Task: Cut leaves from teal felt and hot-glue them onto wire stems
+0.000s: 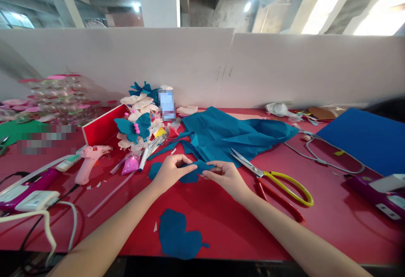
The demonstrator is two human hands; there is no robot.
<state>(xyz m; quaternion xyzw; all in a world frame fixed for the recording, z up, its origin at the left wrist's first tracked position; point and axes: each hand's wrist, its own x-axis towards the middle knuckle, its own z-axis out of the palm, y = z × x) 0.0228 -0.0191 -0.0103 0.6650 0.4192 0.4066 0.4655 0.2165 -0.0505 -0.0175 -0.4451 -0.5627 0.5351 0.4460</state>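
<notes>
Between my two hands is a small teal fabric cutout (202, 166), pinched at its edges. My left hand (174, 171) closes thumb and fingers on its left side. On the right side, my right hand (226, 178) grips it the same way. Another teal piece (189, 178) lies under it, partly hidden by my left hand. Nearer the table's front edge rests a flat petal-shaped teal cutout (179, 234). A large crumpled teal cloth (228, 133) spreads just beyond my hands. Scissors (262, 173) with yellow and red handles lie partly open beside my right hand.
Left of my hands are a pink glue gun (90, 163), a glue stick (110, 194), a marker (143, 160) and a teal-and-white fabric flower bunch (134, 127). A phone (167, 105) stands behind. Power strips (30, 190) with cables sit left; a blue sheet (367, 140) lies right.
</notes>
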